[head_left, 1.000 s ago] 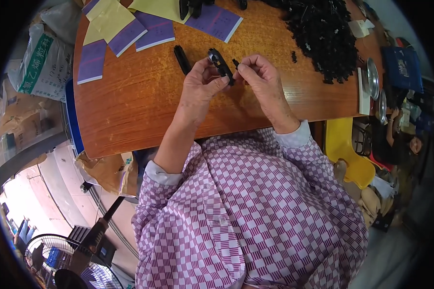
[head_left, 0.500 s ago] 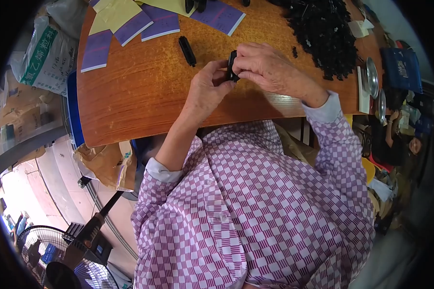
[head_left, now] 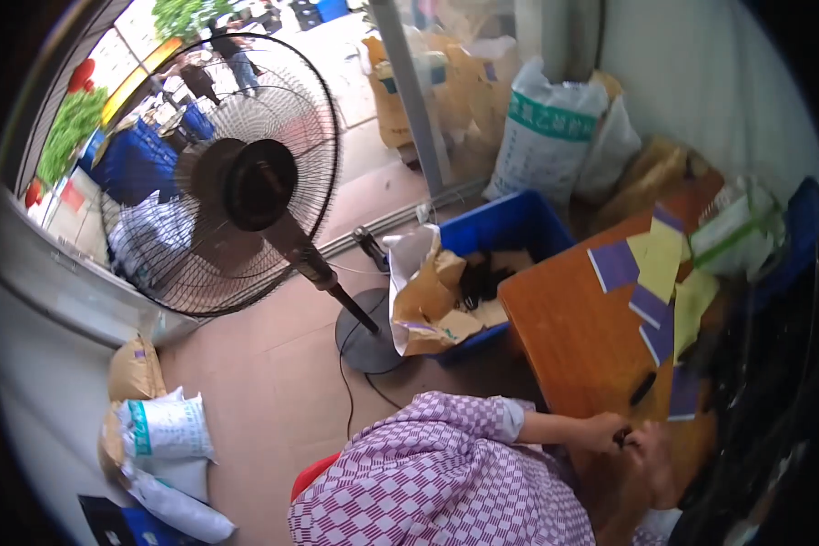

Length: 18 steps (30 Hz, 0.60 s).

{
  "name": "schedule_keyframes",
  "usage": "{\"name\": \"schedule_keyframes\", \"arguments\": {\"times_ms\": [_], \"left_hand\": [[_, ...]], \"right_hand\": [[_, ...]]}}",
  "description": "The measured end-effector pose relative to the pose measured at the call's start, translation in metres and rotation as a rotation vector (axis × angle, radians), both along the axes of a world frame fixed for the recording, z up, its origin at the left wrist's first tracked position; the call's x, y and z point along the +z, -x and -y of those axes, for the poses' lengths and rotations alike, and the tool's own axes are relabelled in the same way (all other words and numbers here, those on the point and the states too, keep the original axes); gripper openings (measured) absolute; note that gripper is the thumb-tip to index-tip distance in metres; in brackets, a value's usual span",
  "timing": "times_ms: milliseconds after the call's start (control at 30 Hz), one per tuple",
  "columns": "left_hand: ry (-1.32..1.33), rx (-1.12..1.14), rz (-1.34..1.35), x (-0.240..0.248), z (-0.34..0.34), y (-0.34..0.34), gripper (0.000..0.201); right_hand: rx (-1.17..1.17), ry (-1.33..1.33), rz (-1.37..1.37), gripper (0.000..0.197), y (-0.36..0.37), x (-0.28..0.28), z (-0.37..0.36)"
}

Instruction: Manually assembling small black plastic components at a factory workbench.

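At the lower right, over the edge of the wooden table [head_left: 569, 318], my left hand [head_left: 602, 433] is closed round a small black plastic part [head_left: 621, 438]. My right hand [head_left: 652, 455], smeared by motion, is closed with its fingers at the same part. The fingers hide most of that part, so its shape does not show. A second long black plastic part [head_left: 643, 388] lies on the tabletop just beyond my hands.
Purple and yellow paper pads [head_left: 653, 264] lie on the table's far side. Beside the table stands a blue bin [head_left: 548, 226] with an open paper sack [head_left: 419, 309]. A standing fan [head_left: 259, 187] and stacked sacks [head_left: 168, 428] are at left. People [head_left: 237, 64] show outside.
The view has swung far to the left, bringing the fan, bin and doorway in. My hands now appear at the lower right, still together on the black part.
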<state>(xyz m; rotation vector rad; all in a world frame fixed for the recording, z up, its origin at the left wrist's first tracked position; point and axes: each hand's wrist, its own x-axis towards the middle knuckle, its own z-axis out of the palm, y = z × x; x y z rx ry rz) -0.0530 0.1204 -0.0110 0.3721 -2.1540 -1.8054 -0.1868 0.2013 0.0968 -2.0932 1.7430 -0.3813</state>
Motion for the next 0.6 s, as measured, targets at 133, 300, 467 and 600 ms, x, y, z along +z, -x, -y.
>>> {"name": "schedule_keyframes", "arguments": {"times_ms": [133,300,467,600], "left_hand": [[-0.028,0.089,0.056,0.019,0.008,-0.023,0.029],[-0.348,0.227,-0.026,0.043,0.015,-0.032,0.04],[-0.424,0.18,-0.193,0.03,0.012,-0.015,0.057],[-0.458,0.043,-0.183,0.033,0.012,-0.019,0.068]], "right_hand": [[0.015,0.045,0.027,0.012,-0.014,0.003,0.013],[-0.597,0.053,0.636,0.033,-0.022,-0.018,0.011],[-0.546,0.012,1.2,0.035,-0.036,-0.033,0.01],[-0.594,-0.008,1.313,0.031,-0.052,-0.026,0.004]]}}
